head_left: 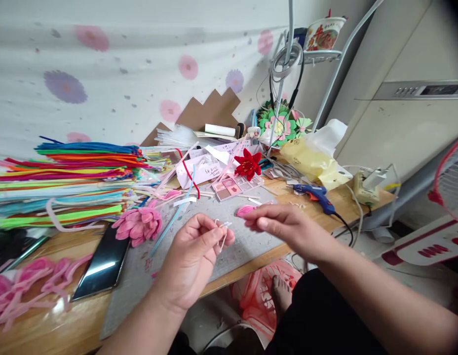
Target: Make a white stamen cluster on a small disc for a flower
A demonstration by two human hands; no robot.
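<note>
My left hand (199, 251) is raised over the front of the grey mat (136, 286). Its thumb and fingers pinch a small bundle of thin white strands (223, 234), perhaps fine wire or pipe cleaner; part is hidden by the fingers. To its right, my right hand (284, 224) reaches across with fingers extended and the thumb below them, holding nothing I can see. Just beyond its fingertips lies a small pink striped petal piece (246, 211); whether they touch I cannot tell. A fluffy pink flower (138, 225) rests at the mat's left edge.
Stacks of coloured pipe cleaners (73, 182) fill the left. A phone (103, 264) and pink looped pieces (40, 283) lie nearer. Behind the mat are a red flower (248, 164) and a makeup palette (229, 187). A blue glue gun (318, 195) with its cord lies right.
</note>
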